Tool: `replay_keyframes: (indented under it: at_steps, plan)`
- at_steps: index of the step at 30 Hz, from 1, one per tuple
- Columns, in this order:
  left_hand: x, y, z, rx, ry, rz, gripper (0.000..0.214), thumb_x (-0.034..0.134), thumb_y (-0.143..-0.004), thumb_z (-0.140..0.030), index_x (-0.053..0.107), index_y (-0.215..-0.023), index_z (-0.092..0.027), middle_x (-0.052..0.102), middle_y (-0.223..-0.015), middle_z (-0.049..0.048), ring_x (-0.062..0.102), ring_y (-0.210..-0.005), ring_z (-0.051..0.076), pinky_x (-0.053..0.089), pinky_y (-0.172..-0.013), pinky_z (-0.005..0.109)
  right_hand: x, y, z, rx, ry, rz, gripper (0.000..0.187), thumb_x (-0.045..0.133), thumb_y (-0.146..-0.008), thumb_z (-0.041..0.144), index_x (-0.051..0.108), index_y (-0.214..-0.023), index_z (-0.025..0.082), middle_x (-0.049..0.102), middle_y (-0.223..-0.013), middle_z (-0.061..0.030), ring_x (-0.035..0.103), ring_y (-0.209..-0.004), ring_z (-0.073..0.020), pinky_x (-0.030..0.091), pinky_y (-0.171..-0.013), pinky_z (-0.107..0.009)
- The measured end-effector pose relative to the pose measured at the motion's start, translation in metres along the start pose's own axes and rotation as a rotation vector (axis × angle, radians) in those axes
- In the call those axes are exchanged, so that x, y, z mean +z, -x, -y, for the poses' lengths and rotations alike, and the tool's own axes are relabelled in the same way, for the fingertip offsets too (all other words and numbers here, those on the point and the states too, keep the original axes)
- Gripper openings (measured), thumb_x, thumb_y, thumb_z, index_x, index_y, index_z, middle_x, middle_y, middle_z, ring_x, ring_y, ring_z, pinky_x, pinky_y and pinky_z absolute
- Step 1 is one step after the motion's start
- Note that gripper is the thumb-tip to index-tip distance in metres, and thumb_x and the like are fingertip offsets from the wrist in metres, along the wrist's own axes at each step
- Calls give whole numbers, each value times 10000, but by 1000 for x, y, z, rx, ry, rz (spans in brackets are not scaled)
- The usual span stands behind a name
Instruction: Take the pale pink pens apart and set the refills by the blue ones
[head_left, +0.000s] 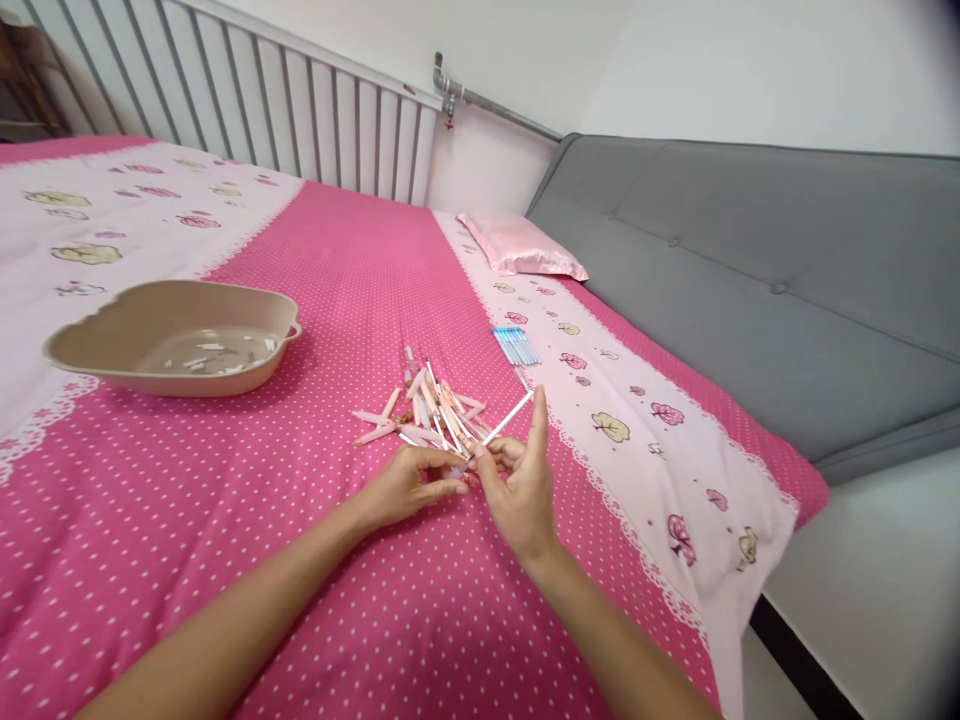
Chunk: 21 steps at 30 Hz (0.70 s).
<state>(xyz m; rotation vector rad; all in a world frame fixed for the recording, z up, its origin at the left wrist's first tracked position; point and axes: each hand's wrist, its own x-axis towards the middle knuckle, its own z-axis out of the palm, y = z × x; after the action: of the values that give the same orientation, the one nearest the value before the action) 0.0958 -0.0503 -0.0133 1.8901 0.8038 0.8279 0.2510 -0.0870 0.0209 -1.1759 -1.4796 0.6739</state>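
Note:
Both my hands meet over a pink dotted bedspread [315, 560], just in front of a loose pile of pale pink pens [429, 410]. My right hand [519, 492] pinches a thin white pen [508, 417] that points up and to the right, with the forefinger raised. My left hand [409, 485] is closed in a pinch at the lower end of the same pen. What the left fingertips grip there is too small to name.
A beige scalloped basin [112, 335] holding small white scraps sits at the left. A bundle of blue refills [514, 345] lies beyond the pile. A pink pillow [525, 250] lies by a grey sofa back [750, 290]. The bed's edge [750, 560] drops off at right.

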Motion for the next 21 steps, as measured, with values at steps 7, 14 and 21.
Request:
replay_keyframes:
  at_steps: [7,14,21]
  plan:
    - [0,0,2,5,-5,14,289,575,-796,-380,679,-851,-116,564,-634,-6,441,-572,85,359,-547,175,1,0,-4,-26,2,33,797,523,-808,150,44,-1441,218,613,-723,17,613,-650,-131,540,-673,-290]
    - [1,0,4,17,12,9,302,575,-794,-379,679,-907,-119,577,-648,2,448,-577,94,368,-555,186,1,1,-6,-26,20,27,729,546,-798,156,156,-1410,226,627,-787,-4,626,-719,-146,537,-686,-288]
    - [1,-1,3,13,25,-3,297,574,-795,-377,679,-899,-119,531,-612,-16,408,-557,82,341,-538,180,1,3,-11,-23,57,51,652,514,-827,176,184,-1387,225,637,-831,-15,628,-727,-145,523,-700,-294]
